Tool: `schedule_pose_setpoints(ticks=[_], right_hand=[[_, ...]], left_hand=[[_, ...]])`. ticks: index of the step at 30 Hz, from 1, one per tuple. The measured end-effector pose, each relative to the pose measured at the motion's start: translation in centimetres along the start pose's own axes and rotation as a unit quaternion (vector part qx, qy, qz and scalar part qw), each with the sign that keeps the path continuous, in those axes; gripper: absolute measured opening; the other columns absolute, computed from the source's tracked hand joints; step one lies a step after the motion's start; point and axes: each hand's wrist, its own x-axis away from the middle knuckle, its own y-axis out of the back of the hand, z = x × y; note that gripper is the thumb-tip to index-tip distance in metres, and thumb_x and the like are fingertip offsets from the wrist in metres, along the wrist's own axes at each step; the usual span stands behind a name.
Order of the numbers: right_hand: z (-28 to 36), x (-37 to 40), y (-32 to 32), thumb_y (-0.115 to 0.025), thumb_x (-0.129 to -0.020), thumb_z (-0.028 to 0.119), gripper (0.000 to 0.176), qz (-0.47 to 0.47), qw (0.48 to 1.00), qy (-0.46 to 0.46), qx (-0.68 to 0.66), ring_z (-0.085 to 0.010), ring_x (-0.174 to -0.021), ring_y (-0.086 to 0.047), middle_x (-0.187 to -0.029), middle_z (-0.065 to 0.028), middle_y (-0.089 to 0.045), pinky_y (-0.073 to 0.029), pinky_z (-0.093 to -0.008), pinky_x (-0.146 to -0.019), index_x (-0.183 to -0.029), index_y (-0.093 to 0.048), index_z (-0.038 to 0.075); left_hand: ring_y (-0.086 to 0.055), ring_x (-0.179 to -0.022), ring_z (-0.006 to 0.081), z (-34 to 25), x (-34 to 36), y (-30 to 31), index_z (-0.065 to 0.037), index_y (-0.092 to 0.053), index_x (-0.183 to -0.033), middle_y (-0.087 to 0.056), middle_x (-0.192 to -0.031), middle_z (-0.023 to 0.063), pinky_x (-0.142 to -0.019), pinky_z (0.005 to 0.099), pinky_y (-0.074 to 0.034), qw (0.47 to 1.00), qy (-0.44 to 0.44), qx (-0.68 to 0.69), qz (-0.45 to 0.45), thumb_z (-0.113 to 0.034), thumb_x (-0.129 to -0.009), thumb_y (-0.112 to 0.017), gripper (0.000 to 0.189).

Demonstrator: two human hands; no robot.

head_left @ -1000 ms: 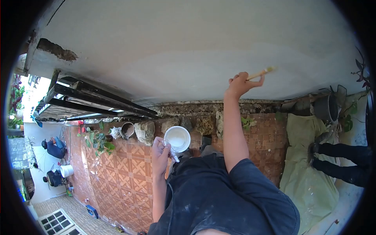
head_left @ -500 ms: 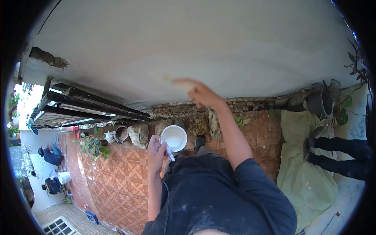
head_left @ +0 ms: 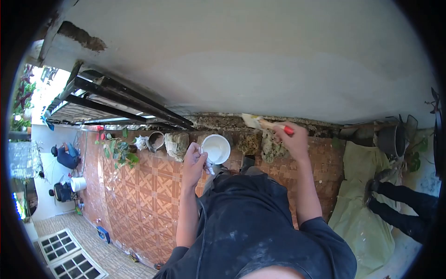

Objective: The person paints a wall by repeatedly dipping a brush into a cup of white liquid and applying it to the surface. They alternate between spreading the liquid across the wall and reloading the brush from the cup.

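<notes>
My left hand [head_left: 193, 163] is closed on the rim of a white tub [head_left: 225, 149], which has whitish contents inside. A pale, paint-smeared bit shows below those fingers. In my right hand [head_left: 294, 140] is a paintbrush [head_left: 266, 124] with a wooden handle, a red end and pale bristles pointing left. The brush is near the foot of the white wall [head_left: 260, 74], over the rough, dark strip at its base in this view. Damp-looking, slightly darker patches show on the wall.
Rocks [head_left: 177, 146] and a potted plant [head_left: 118, 151] line the wall's base. A black metal frame [head_left: 125, 100] leans at left. At right, a person's legs [head_left: 404, 200] stand by a green tarp [head_left: 360, 204]. Two people [head_left: 67, 157] are far left near a white bucket [head_left: 78, 183].
My right hand has come down from the wall and moved right, and the brush now shows clearly. The tub has shifted slightly right and up in view as my head turned.
</notes>
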Motion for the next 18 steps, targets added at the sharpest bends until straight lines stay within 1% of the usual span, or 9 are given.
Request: schedule_pose_setpoints(ticks=[2,5,7,9,10,11,13,14,18], right_hand=[[0.4,0.2,0.5,-0.070,-0.089,0.013,0.015,-0.075,0.987,0.093,-0.107,-0.0058,-0.060,-0.058,-0.071,-0.0009,-0.064,-0.046,-0.0220,-0.056,-0.092,-0.070,-0.002],[3.3,1.1,0.4,-0.071,-0.089,0.012,0.015,-0.145,0.970,0.162,-0.110,-0.0056,-0.063,-0.059,-0.072,0.0007,-0.064,-0.046,-0.0211,-0.058,-0.090,-0.069,-0.003],[5.4,2.1,-0.4,-0.067,-0.091,0.011,0.012,-0.147,0.966,0.170,-0.131,-0.0054,-0.066,-0.059,-0.076,-0.0003,-0.064,-0.046,-0.0205,-0.060,-0.093,-0.066,-0.001],[6.8,2.9,-1.1,-0.062,-0.092,0.009,0.009,-0.121,0.936,0.266,-0.198,-0.0054,-0.068,-0.060,-0.081,-0.0010,-0.065,-0.047,-0.0210,-0.060,-0.097,-0.063,0.001],[7.3,3.6,-1.0,-0.061,-0.089,0.007,0.012,-0.065,0.945,0.245,-0.206,-0.0071,-0.071,-0.061,-0.085,-0.0029,-0.066,-0.049,-0.0224,-0.064,-0.100,-0.061,0.003],[8.1,4.0,-1.2,-0.061,-0.089,0.007,0.012,-0.066,0.945,0.248,-0.204,-0.0071,-0.071,-0.061,-0.085,-0.0029,-0.066,-0.049,-0.0224,-0.064,-0.100,-0.061,0.003],[9.8,4.9,-2.0,-0.064,-0.085,0.007,0.015,-0.044,0.946,0.320,-0.025,-0.0094,-0.074,-0.063,-0.085,-0.0050,-0.068,-0.051,-0.0248,-0.068,-0.099,-0.062,0.002],[10.6,5.4,-2.5,-0.068,-0.079,0.007,0.020,-0.042,0.947,0.316,0.041,-0.0155,-0.074,-0.066,-0.085,-0.0084,-0.068,-0.053,-0.0279,-0.070,-0.097,-0.063,0.002],[11.7,6.2,-5.4,-0.074,-0.072,0.006,0.025,-0.048,0.920,0.366,0.129,-0.0251,-0.069,-0.066,-0.082,-0.0118,-0.067,-0.054,-0.0315,-0.065,-0.094,-0.063,0.003]], left_hand=[[-0.057,-0.049,0.0122,0.0,-0.7,0.8,-0.007,-0.042,-0.100,-0.059,-0.068,0.0059,-0.043,0.0223,-0.046,1.000,-0.012,-0.010,0.020,-0.008,-0.096,-0.054,0.013],[-0.057,-0.049,0.0117,-1.0,-1.5,0.9,-0.007,-0.041,-0.099,-0.059,-0.067,0.0058,-0.042,0.0222,-0.046,0.999,-0.018,0.006,0.029,-0.008,-0.096,-0.054,0.013],[-0.057,-0.049,0.0114,-1.7,-2.0,0.9,-0.008,-0.040,-0.099,-0.059,-0.067,0.0053,-0.041,0.0222,-0.046,0.999,-0.034,-0.004,0.037,-0.007,-0.096,-0.054,0.014],[-0.057,-0.050,0.0111,-2.1,-2.6,0.8,-0.008,-0.040,-0.099,-0.058,-0.067,0.0049,-0.042,0.0221,-0.046,0.998,-0.029,0.007,0.047,-0.007,-0.096,-0.054,0.015],[-0.057,-0.050,0.0105,-2.4,-2.8,0.8,-0.008,-0.040,-0.099,-0.058,-0.068,0.0043,-0.042,0.0216,-0.046,0.998,-0.021,0.020,0.053,-0.006,-0.095,-0.055,0.015],[-0.057,-0.050,0.0105,-2.8,-2.8,0.7,-0.008,-0.040,-0.099,-0.058,-0.068,0.0043,-0.042,0.0216,-0.046,0.998,-0.023,0.022,0.055,-0.006,-0.095,-0.055,0.015],[-0.056,-0.051,0.0099,-3.7,-2.7,0.6,-0.007,-0.041,-0.098,-0.058,-0.069,0.0041,-0.043,0.0213,-0.046,0.997,-0.034,-0.002,0.067,-0.006,-0.095,-0.055,0.015],[-0.056,-0.051,0.0099,-3.8,-2.7,0.7,-0.007,-0.041,-0.098,-0.058,-0.069,0.0041,-0.043,0.0213,-0.046,0.997,-0.035,0.000,0.068,-0.006,-0.095,-0.055,0.015],[-0.056,-0.051,0.0098,-4.3,-2.1,1.6,-0.007,-0.041,-0.097,-0.057,-0.069,0.0040,-0.043,0.0211,-0.045,0.995,-0.035,0.018,0.087,-0.006,-0.095,-0.055,0.015]])
